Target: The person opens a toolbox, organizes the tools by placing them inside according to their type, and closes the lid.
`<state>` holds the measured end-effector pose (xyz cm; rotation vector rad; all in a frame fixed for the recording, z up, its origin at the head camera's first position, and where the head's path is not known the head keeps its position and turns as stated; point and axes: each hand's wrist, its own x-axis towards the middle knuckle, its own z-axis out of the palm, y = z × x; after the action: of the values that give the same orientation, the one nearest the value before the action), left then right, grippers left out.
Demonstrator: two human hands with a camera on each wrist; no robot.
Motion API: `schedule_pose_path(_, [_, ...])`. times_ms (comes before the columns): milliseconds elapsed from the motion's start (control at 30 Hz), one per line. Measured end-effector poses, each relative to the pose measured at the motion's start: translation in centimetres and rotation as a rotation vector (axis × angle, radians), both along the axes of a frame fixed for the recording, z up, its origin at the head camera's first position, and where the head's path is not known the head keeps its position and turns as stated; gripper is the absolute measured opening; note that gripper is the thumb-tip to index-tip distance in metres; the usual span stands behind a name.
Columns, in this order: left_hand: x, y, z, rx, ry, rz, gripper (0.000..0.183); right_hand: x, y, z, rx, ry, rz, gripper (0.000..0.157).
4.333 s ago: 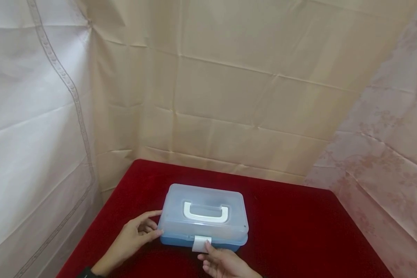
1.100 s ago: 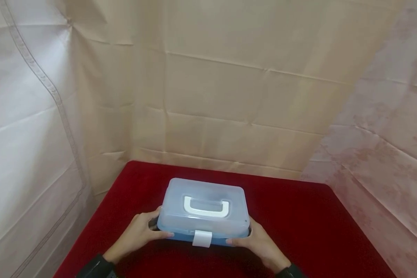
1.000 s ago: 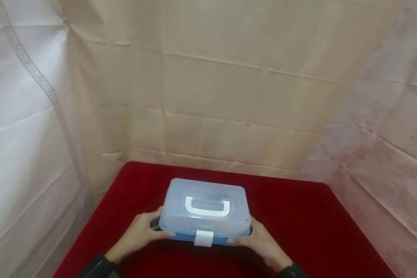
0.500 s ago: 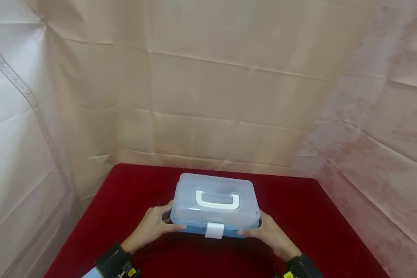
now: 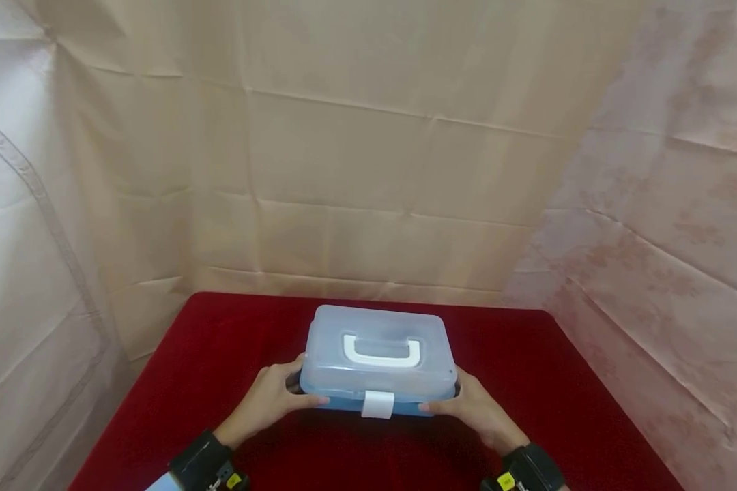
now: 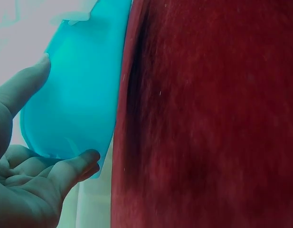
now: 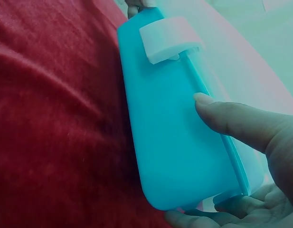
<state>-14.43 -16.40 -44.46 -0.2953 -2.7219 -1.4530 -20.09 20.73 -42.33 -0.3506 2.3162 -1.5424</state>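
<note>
Two hands, head view: the left hand and the right hand clasp the short ends of one plastic storage box, thumbs laid along its near front edge.
Box, head view: it sits at the middle of the red cloth, long side toward the person; whether its base rests on the cloth or is raised off it cannot be told here.
Lid, head view: the frosted clear lid is down on the blue base, with a white handle lying flat on top.
Latch, head view: a white latch hangs at the middle of the front edge, between the two thumbs and touching neither.
Wrists, head view: a dark band with a yellow mark circles each wrist.
Backdrop, head view: creased beige sheets hang behind and beside the cloth.
Left wrist view: the left hand cups a corner of the blue base, fingers curled beneath it and the thumb pressed on its side; the cloth lies just beside.
Right wrist view: the right hand grips the other end, thumb on the seam of base and lid, fingers curled under the corner; the latch is well along the edge from the thumb.
</note>
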Motion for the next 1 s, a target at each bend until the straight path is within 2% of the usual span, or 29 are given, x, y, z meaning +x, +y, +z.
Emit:
schedule_pose_path(233, [0.2,-1.7,0.4,0.029,-0.012,0.036,0.095,-0.9,-1.8,0.1,-0.046,0.012,0.066,0.086])
schedule_pose_path(433, [0.0,-4.2,0.9,0.056,-0.024,0.072,0.092,-2.2,-4.3,0.2,-0.047,0.052,0.109,0.086])
schedule_pose_path(700, [-0.2,-8.0,1.4,0.037,-0.014,0.101,0.091,-3.8,-8.1,0.5,-0.071,0.102,0.161,0.087])
schedule_pose_path(900, [-1.0,-9.9,1.7,-0.012,-0.012,0.101,0.087,-4.5,-9.9,0.6,-0.094,0.117,0.171,0.086])
schedule_pose_path(1000, [-1.4,-10.9,1.6,-0.022,-0.004,0.096,0.086,-4.4,-10.7,1.1,-0.112,0.117,0.188,0.083])
